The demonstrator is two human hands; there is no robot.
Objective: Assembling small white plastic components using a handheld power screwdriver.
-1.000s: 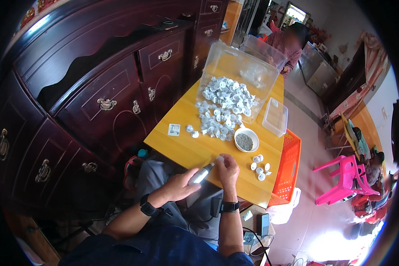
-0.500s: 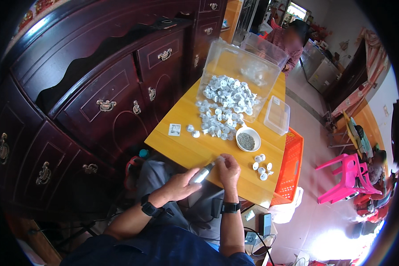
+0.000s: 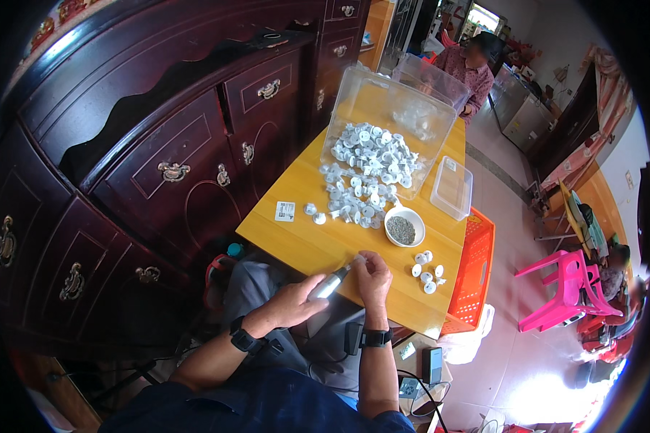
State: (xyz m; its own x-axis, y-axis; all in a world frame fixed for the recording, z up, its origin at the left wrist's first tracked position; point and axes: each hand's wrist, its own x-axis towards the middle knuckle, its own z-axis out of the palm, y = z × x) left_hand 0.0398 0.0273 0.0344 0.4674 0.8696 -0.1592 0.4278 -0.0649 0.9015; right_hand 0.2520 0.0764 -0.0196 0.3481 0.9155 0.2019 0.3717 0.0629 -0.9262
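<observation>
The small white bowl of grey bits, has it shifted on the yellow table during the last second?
No. The small white bowl sits in the same spot on the yellow table, just below the pile of white parts, as before.

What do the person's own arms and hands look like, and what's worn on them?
Both forearms are bare below dark blue short sleeves. The left hand has a black watch with a thick band at the wrist. The right hand has a black wristband or watch too. No gloves or rings show.

The right hand has edged slightly up the yellow table toward the tool tip.
</observation>
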